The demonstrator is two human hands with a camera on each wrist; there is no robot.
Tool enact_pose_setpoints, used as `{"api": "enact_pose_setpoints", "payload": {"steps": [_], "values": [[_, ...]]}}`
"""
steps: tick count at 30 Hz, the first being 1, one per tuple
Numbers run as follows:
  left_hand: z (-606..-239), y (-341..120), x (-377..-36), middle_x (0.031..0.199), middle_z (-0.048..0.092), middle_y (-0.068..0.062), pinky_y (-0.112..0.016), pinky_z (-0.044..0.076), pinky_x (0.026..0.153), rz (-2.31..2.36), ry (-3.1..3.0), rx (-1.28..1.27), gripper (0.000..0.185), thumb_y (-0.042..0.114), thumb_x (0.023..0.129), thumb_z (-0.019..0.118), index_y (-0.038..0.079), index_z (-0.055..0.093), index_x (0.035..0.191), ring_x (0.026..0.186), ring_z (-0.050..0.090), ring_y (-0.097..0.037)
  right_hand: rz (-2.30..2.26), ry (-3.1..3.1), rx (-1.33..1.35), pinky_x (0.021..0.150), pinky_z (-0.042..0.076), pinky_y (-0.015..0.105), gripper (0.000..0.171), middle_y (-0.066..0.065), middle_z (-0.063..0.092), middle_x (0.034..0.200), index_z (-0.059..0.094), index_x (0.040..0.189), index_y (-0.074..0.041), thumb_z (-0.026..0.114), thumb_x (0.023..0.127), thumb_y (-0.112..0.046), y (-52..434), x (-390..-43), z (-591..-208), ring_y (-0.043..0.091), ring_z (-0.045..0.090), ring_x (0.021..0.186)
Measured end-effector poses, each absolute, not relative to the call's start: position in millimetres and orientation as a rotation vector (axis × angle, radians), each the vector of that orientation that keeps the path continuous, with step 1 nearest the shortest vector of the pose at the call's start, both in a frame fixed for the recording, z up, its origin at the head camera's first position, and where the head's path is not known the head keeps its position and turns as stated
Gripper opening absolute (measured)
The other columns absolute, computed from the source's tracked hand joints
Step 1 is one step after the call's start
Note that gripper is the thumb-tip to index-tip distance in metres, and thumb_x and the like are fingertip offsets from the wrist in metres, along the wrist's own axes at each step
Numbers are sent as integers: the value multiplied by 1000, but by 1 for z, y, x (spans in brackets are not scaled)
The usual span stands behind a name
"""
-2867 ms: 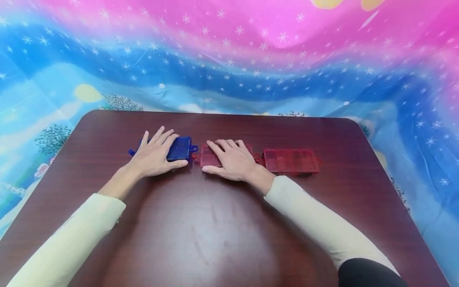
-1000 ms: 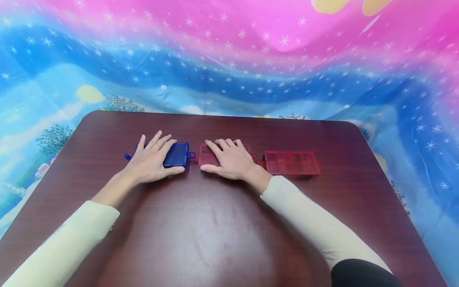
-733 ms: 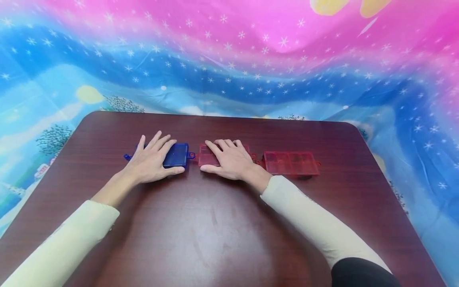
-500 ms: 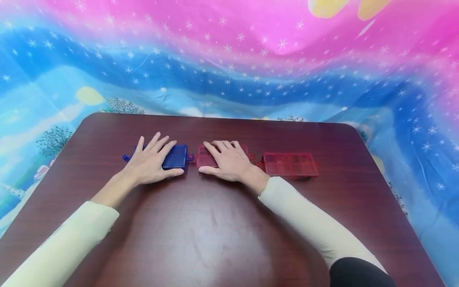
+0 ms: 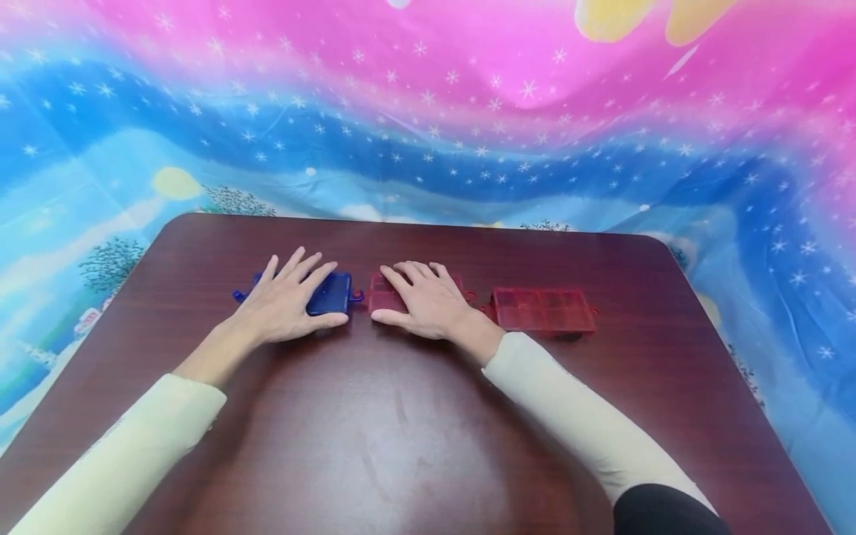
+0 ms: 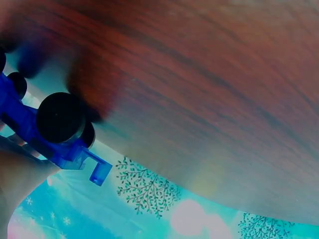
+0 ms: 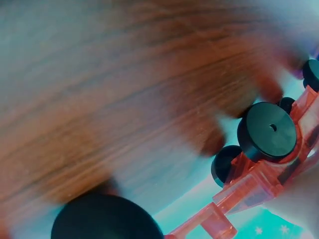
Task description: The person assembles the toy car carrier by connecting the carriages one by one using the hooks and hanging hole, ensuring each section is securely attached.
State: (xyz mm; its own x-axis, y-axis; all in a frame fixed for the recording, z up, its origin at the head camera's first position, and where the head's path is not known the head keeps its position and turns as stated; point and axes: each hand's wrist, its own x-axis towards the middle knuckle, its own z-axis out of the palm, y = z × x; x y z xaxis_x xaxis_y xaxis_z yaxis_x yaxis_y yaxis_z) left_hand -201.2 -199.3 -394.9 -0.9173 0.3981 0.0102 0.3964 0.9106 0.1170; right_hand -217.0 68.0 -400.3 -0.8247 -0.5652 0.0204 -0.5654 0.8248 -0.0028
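In the head view, a translucent blue toy train car (image 5: 331, 294) lies left of centre under my left hand (image 5: 284, 305). That hand holds it, the thumb along its near side and the spread fingers reaching over its far edge. A translucent red toy train car (image 5: 386, 293) stands just to the right. My right hand (image 5: 428, 301) grips it, with the thumb near and the fingertips over the far edge. Blue and red couplings overlap between the two cars; whether they are hooked together I cannot tell. Black wheels (image 6: 61, 117) show under the blue car in the left wrist view.
A second, longer red toy train car (image 5: 545, 309) stands right of my right hand, its coupling close to the gripped red car's. The brown table (image 5: 374, 446) has rounded far corners. Behind it hangs a pink and blue snowflake-patterned cloth (image 5: 428, 126).
Since the earliest frame, my left hand has brought the blue car nearer to me, so its ring meets the red coupling. The right hand stays on its red car. The head view has tilted slightly.
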Motion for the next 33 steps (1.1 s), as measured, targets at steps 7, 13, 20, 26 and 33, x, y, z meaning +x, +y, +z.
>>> {"api": "enact_pose_setpoints", "payload": {"steps": [7, 13, 20, 26, 33], "values": [[-390, -190, -203, 154, 25, -9, -62, 4, 113, 211, 3040, 637, 97, 86, 72, 35, 27, 26, 148, 145, 10, -35, 97, -2967, 916, 110, 23, 48, 88, -3, 35, 147, 22, 149, -31, 16, 79, -83, 78, -217, -395, 19, 31, 137], [-388, -181, -204, 154, 27, -7, -61, 5, 113, 216, 3050, 638, 96, 87, 72, 33, 29, 26, 148, 145, 11, -33, 132, -2972, 876, 111, 21, 51, 86, -1, 32, 150, 23, 149, -31, 18, 80, -82, 91, -216, -389, 22, 26, 141], [-386, -171, -203, 152, 31, -7, -62, 5, 112, 234, 3092, 636, 95, 86, 73, 34, 28, 27, 148, 144, 16, -33, 152, -2955, 800, 111, 22, 52, 86, 0, 33, 150, 25, 148, -31, 18, 80, -82, 105, -216, -380, 24, 27, 140], [-384, -162, -203, 151, 32, -8, -62, 6, 112, 240, 3115, 632, 93, 85, 75, 33, 28, 27, 148, 144, 16, -33, 150, -2933, 761, 111, 21, 52, 85, 1, 33, 150, 28, 148, -29, 20, 81, -81, 117, -214, -375, 24, 27, 141], [-382, -152, -202, 151, 32, -7, -61, 4, 113, 278, 3128, 628, 92, 84, 74, 35, 29, 28, 147, 145, 15, -31, 159, -2941, 727, 112, 20, 53, 84, 1, 31, 151, 26, 148, -30, 21, 81, -80, 128, -212, -372, 26, 26, 141]]}}
